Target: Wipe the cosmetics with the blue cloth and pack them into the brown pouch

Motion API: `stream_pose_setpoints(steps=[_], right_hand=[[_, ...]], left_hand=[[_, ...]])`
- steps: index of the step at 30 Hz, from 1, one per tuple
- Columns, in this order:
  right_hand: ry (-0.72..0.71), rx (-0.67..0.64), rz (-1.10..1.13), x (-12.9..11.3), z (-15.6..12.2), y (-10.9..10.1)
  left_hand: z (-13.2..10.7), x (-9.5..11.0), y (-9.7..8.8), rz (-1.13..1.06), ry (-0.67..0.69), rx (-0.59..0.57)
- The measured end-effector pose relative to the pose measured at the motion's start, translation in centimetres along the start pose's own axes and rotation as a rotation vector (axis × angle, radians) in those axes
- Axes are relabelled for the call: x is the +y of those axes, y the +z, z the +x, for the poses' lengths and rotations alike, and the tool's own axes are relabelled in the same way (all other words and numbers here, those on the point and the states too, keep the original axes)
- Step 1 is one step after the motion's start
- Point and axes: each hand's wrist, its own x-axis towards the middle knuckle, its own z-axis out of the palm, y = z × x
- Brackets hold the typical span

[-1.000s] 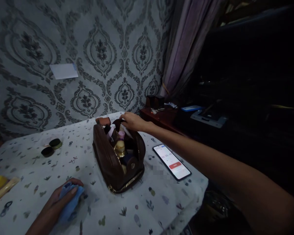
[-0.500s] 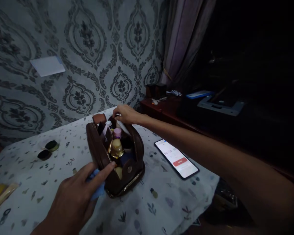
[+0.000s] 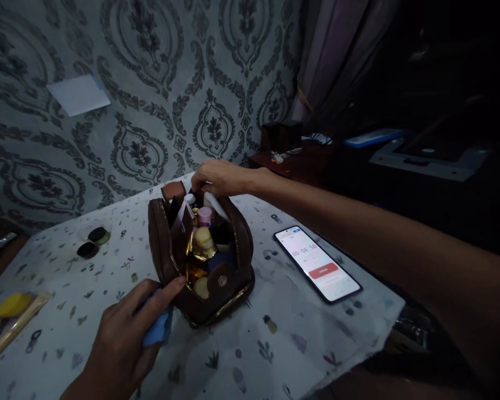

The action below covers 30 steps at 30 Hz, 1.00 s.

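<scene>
The left hand [image 3: 123, 328] grasps the cloth [image 3: 158, 326], with the index finger on the near left rim of the bag [image 3: 244, 247]. The bag stands unzipped on the table [image 3: 250, 355], with containers [image 3: 204, 238] inside. The phone [image 3: 319, 265] lies screen up, right of the bag. At the far end, the right hand [image 3: 220, 176] grasps the bag's rim, fingertips partly hidden

A lit phone [image 3: 319, 265] lies at the right of the patterned desk [image 3: 283, 355], sunglasses [image 3: 97, 236] at the left. A white sheet [image 3: 79, 94] is on the wall [image 3: 175, 72], left of a curtain [image 3: 327, 50].
</scene>
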Motion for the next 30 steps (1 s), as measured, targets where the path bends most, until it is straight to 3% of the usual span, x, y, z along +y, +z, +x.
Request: stream_pose_setpoints(steps=[6,16,22,25,30], right_hand=[[-0.006,-0.019,0.050,0.2,0.3,-0.5],[-0.068,0.347,0.161,1.4,-2.7,-1.7],[-0.014,0.631,0.247,-0.5,-4.9,-2.7],[-0.030,0.634,0.373,-2.5,-6.2,-3.7],[-0.090,0.467,0.506,-5.6,-7.6,-3.8]], left_hand=[[-0.2,0.2,0.1,0.003,-0.029,0.005],[0.3,0.0,-0.1,-0.004,0.048,-0.023],[-0.1,0.3,0.3,-0.012,-0.008,-0.007],[-0.3,0.4,0.3,-0.014,-0.023,-0.023],[-0.3,0.2,0.2,-0.003,-0.031,-0.055]])
